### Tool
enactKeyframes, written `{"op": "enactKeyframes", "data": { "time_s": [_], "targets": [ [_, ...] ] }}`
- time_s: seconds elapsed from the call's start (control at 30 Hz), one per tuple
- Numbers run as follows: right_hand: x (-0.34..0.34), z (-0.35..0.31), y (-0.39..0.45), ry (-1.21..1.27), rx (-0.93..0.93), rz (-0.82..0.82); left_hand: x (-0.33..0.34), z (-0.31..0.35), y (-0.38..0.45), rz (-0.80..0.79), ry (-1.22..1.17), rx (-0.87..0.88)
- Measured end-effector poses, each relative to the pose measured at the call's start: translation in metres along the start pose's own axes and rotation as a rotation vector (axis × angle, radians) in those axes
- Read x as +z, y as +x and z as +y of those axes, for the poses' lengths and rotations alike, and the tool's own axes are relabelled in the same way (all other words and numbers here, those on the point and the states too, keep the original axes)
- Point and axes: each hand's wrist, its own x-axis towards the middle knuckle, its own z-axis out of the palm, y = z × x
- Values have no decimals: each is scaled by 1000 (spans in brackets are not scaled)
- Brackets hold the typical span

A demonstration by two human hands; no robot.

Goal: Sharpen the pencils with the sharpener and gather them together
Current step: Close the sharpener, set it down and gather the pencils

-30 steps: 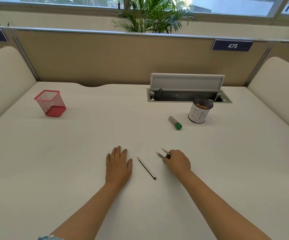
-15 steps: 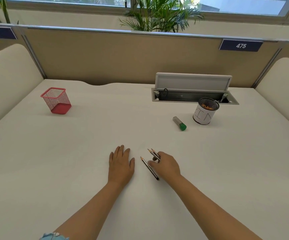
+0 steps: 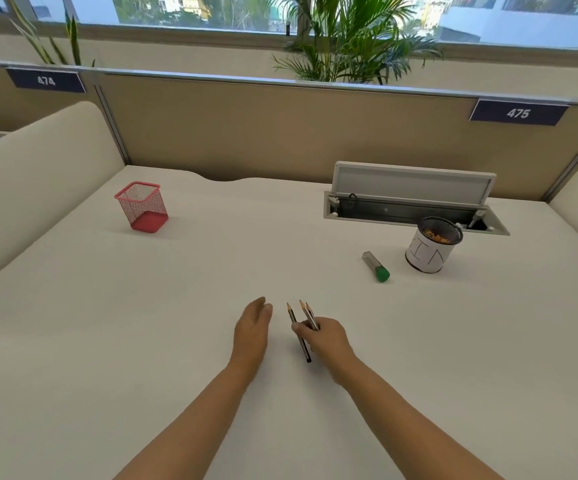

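Three dark pencils (image 3: 302, 323) with sharpened tips pointing away from me are bunched in my right hand (image 3: 325, 339), which is closed around them low over the white desk (image 3: 142, 341). My left hand (image 3: 251, 332) sits just to their left, turned on its edge with straight fingers, holding nothing and apart from the pencils. A sharpener (image 3: 376, 266) with a clear tube and green cap lies on the desk further off to the right. Beside it stands a white cup (image 3: 429, 249) with a dark mesh rim and orange shavings inside.
A red mesh pencil holder (image 3: 142, 206) stands at the far left of the desk. An open cable tray (image 3: 409, 209) with its lid raised is set into the desk behind the cup. Padded dividers rise on both sides and a partition closes the back.
My right hand slid left and took up the single pencil that lay between the hands, joining it to the two it held. My left hand rolled from flat onto its edge.
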Motion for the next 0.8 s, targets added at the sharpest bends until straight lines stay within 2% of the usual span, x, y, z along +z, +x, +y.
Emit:
{"op": "enactKeyframes", "data": {
  "time_s": [0.07, 0.17, 0.37, 0.57, 0.8],
  "targets": [
    [-2, -7, 0, 77, -27, -29, 4, 10, -9, -68, -224, -112],
    [1, -14, 0, 37, -83, -74, 6, 18, -19, -186, -280, -123],
    [14, -17, 0, -257, -249, -77, 4, 25, -19, -95, -352, -131],
    [23, -28, 11, 54, -207, -182, -11, 31, -13, -30, -344, -92],
    [38, -55, 21, 63, -234, -267, -41, 42, 12, -66, -260, -13]
  ]
}}
